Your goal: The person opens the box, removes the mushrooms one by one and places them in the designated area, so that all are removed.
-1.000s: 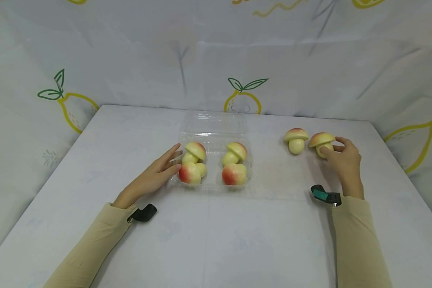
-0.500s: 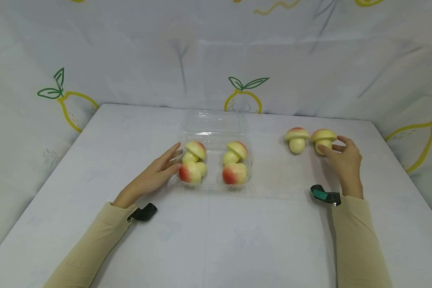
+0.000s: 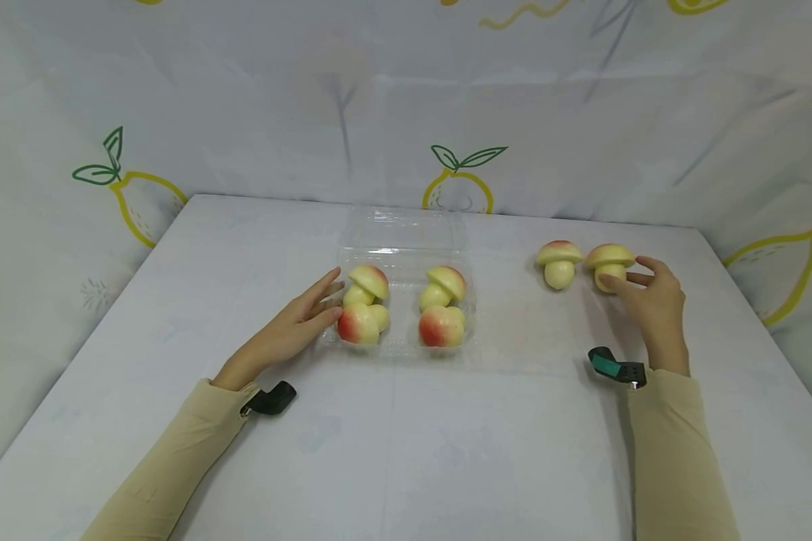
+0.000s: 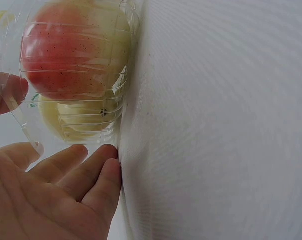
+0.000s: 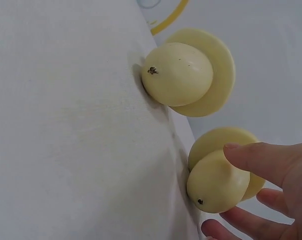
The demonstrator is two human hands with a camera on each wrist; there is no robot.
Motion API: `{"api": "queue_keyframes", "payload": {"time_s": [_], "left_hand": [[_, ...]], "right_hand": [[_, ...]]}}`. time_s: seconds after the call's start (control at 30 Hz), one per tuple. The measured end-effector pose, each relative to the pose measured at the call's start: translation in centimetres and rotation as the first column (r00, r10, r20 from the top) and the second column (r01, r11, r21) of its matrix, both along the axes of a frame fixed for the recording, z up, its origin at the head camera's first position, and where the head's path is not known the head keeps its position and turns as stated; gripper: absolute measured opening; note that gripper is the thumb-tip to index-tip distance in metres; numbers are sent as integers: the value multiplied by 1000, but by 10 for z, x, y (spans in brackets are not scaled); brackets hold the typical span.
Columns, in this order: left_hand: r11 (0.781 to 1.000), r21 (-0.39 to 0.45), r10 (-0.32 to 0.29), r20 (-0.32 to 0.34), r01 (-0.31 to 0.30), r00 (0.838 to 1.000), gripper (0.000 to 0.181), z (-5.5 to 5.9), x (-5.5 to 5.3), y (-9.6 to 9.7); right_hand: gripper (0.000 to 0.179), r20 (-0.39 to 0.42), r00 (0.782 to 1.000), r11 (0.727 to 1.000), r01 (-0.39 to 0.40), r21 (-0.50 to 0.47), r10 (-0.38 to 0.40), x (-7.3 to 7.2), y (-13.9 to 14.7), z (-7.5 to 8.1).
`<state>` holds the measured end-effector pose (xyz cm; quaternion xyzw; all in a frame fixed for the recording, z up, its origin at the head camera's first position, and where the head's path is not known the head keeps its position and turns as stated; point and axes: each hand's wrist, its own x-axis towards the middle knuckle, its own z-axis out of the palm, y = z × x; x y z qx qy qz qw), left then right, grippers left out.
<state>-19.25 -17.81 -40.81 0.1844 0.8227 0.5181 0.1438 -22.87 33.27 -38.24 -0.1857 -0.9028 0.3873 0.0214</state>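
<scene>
In the head view, my right hand [image 3: 652,304] holds a yellow toy mushroom [image 3: 609,257] with a reddish-tinged cap. In the right wrist view, the thumb lies on this mushroom's stem [image 5: 218,182] and the fingers curl along its side. A similar mushroom [image 3: 559,261] stands just left of it, untouched. My left hand [image 3: 284,330], fingers extended, rests against the left side of a clear plastic clamshell box [image 3: 402,330]. Inside the box lie several more mushrooms, including one at front left [image 3: 359,324] and one at front right [image 3: 441,326].
The box's clear lid [image 3: 404,228] is folded back toward the rear of the white table [image 3: 392,443]. A white cloth with lemon drawings [image 3: 456,188] hangs behind the table. Black wrist cameras, including the right one [image 3: 616,367], stick out from both sleeves.
The right-hand mushroom has moved slightly away and turned from tilted to upright beside the other one. My right hand has since shifted slightly right. The left hand and box have stayed put.
</scene>
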Motion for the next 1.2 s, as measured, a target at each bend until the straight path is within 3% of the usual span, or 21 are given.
{"api": "queue_keyframes", "payload": {"time_s": [0.5,1.2], "left_hand": [[1000,-7,3,4,-3,1000,69,0,0,-1],[1000,-10,3,7,-3,1000,69,1,0,0]], "right_hand": [[88,-22,999,999,25,28,-24,3,7,10],[89,-13,999,997,-41,59,42,10,4,35]]}}
